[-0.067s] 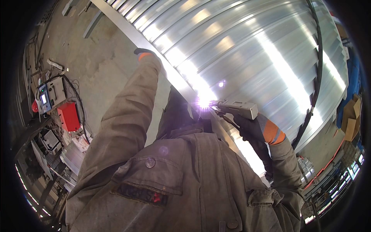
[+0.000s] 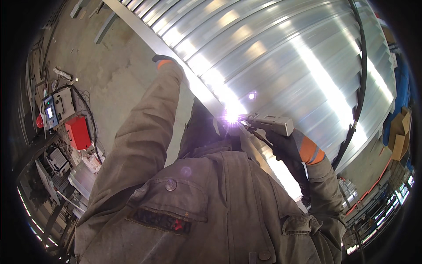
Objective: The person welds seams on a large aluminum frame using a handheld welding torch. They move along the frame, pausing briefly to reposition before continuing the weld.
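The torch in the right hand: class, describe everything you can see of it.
The torch has a boxy, grey-beige body, perhaps metal, with a thin, dark part beneath. It slants slightly, its narrow tip pointing left toward a violet-white glare at the panel's edge; brightness hides the tip's end. The gloved right hand holds it.

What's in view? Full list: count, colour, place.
slatted metal panel: 1, silver, upper centre-right
welding torch: 1, grey, centre
arc glare: 1, white-violet, torch tip
overlying cable: 1, black, panel's right side
metal bars: at least 2, grey, upper-left floor
screened control unit: 1, grey, far left
box: 1, red, left
cardboard box: 1, brown, far right
rim clutter: uncountable
left grip: 1, dark-gloved, panel's edge
right grip: 1, black-gloved, on torch
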`<act>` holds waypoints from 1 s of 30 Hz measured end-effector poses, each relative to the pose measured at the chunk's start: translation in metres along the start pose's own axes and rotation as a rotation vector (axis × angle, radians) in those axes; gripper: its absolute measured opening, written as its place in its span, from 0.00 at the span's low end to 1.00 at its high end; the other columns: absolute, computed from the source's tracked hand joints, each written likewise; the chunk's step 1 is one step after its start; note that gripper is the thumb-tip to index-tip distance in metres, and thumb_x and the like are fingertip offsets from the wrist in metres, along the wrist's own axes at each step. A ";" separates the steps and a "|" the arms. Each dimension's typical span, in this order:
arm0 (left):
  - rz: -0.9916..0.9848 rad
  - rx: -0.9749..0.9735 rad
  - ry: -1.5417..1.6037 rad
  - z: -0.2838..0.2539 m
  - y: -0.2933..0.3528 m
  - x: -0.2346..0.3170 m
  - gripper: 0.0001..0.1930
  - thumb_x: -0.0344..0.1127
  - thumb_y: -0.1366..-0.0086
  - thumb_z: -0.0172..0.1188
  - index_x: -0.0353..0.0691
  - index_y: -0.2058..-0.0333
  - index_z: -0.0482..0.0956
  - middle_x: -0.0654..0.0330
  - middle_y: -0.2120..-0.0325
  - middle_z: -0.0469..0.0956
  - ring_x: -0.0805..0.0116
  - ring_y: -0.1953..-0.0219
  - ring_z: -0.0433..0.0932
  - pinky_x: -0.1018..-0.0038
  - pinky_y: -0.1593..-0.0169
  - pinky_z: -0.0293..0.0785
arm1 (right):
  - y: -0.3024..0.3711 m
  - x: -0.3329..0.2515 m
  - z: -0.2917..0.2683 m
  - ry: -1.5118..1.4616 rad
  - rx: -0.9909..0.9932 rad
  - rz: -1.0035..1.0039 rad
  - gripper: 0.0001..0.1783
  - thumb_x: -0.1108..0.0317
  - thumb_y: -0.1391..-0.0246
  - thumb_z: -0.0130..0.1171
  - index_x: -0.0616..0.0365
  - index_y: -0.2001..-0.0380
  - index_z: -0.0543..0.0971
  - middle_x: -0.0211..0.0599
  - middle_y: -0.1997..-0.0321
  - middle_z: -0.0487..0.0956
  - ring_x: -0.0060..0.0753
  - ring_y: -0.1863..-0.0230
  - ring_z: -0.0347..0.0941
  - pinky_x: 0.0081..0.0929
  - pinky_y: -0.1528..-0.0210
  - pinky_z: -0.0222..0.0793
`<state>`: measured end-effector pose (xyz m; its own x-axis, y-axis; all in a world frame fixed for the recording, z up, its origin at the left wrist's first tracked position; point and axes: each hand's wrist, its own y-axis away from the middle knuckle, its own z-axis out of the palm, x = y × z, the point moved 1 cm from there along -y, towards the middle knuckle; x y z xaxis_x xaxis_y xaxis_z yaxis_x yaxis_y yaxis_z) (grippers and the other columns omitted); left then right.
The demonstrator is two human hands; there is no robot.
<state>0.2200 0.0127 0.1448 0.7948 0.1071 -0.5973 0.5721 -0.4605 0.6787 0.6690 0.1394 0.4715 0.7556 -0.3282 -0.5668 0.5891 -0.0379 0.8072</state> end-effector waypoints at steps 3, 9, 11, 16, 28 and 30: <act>0.020 0.030 0.002 0.009 -0.007 0.004 0.23 0.42 0.23 0.58 0.47 0.34 0.83 0.56 0.35 0.82 0.47 0.32 0.78 0.28 0.33 0.67 | 0.002 0.000 0.001 0.005 0.008 -0.001 0.24 0.53 0.26 0.61 0.59 0.37 0.78 0.31 0.66 0.81 0.21 0.73 0.78 0.26 0.73 0.79; -0.023 0.037 -0.022 0.036 -0.050 0.014 0.21 0.41 0.23 0.58 0.46 0.36 0.85 0.56 0.37 0.84 0.47 0.34 0.79 0.27 0.36 0.70 | 0.005 0.004 0.002 -0.016 0.012 -0.064 0.23 0.54 0.25 0.62 0.62 0.40 0.78 0.30 0.70 0.79 0.23 0.72 0.80 0.27 0.73 0.80; -0.054 0.062 0.006 0.047 -0.063 0.017 0.21 0.41 0.23 0.58 0.47 0.36 0.85 0.57 0.38 0.84 0.48 0.34 0.80 0.27 0.36 0.70 | 0.006 0.006 0.002 -0.017 0.009 -0.072 0.24 0.54 0.26 0.62 0.58 0.36 0.78 0.31 0.65 0.81 0.21 0.72 0.79 0.26 0.73 0.79; -0.012 0.094 -0.012 0.053 -0.066 0.021 0.20 0.43 0.23 0.59 0.50 0.37 0.86 0.60 0.39 0.85 0.50 0.36 0.81 0.27 0.38 0.71 | 0.012 0.006 0.005 0.029 0.027 -0.005 0.29 0.53 0.26 0.60 0.52 0.27 0.76 0.32 0.56 0.84 0.19 0.72 0.76 0.24 0.72 0.78; 0.009 0.031 -0.196 0.024 -0.020 0.002 0.21 0.46 0.24 0.61 0.53 0.37 0.86 0.63 0.40 0.85 0.53 0.37 0.82 0.25 0.39 0.70 | 0.043 0.036 0.005 0.052 0.096 -0.123 0.28 0.54 0.26 0.62 0.64 0.36 0.76 0.33 0.70 0.82 0.26 0.71 0.83 0.29 0.70 0.81; 0.039 0.033 -0.163 0.029 -0.026 0.004 0.21 0.46 0.24 0.60 0.53 0.37 0.86 0.63 0.39 0.85 0.54 0.36 0.81 0.27 0.37 0.70 | 0.042 0.047 0.002 0.132 0.081 -0.204 0.28 0.54 0.26 0.63 0.64 0.34 0.76 0.32 0.70 0.82 0.26 0.71 0.83 0.29 0.70 0.81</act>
<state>0.2027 -0.0007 0.1119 0.7712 -0.0548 -0.6342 0.5325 -0.4905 0.6898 0.7286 0.1208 0.4794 0.6575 -0.1799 -0.7317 0.7123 -0.1681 0.6814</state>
